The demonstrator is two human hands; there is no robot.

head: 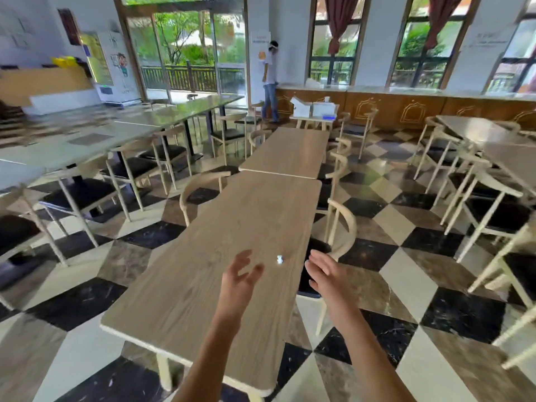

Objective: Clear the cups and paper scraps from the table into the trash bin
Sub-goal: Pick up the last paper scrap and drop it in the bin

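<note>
A long wooden table [203, 271] stretches away from me. One small white paper scrap [279, 259] lies on it near the right edge. My left hand [239, 278] hovers over the table just left of the scrap, fingers spread, holding nothing. My right hand [324, 275] is at the table's right edge, just right of the scrap, palm turned inward, fingers apart and empty. No cups and no trash bin are in view.
Pale wooden chairs [343, 227] flank the table on both sides. A second wooden table [290, 152] continues beyond it. More tables and chairs stand left and right on the checkered floor. A person [271, 82] stands far off by the window counter.
</note>
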